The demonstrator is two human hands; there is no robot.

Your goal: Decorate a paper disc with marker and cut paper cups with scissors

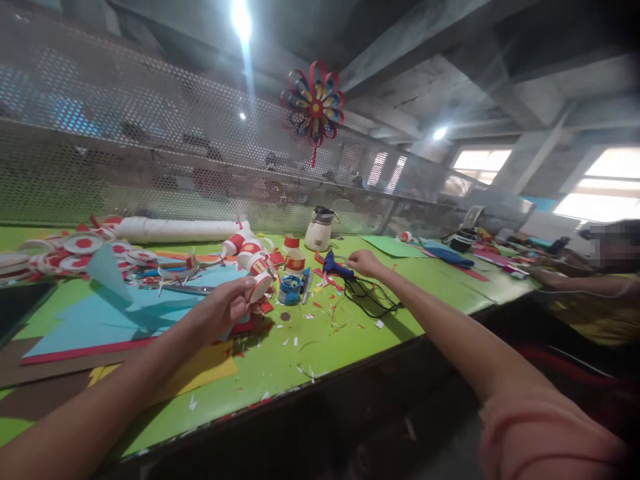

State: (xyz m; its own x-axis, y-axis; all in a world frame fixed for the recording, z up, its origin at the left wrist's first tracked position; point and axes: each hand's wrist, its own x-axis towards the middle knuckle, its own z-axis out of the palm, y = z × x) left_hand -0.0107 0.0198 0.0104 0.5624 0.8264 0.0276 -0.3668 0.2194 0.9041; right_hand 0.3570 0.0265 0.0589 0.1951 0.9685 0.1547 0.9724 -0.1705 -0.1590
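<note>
My left hand [225,310] is closed around a small white-and-red paper cup [260,288], its pale round base turned toward me. Just past it are more red-and-white paper cups [251,252] and a blue tub [289,291]. My right hand [366,264] reaches over the table with its fingers pinched together, right beside a dark blue glue gun [336,267]. What those fingertips grip is too small to make out. The glue gun's black cord [370,300] lies looped below that hand.
Blue paper sheets [165,303] and red-and-white cup pieces [83,243] cover the left of the green table [330,347]. Behind stand a white tube [180,230] and a white jug [319,230]. A paper flower [315,107] hangs above. Another person [590,287] sits at right.
</note>
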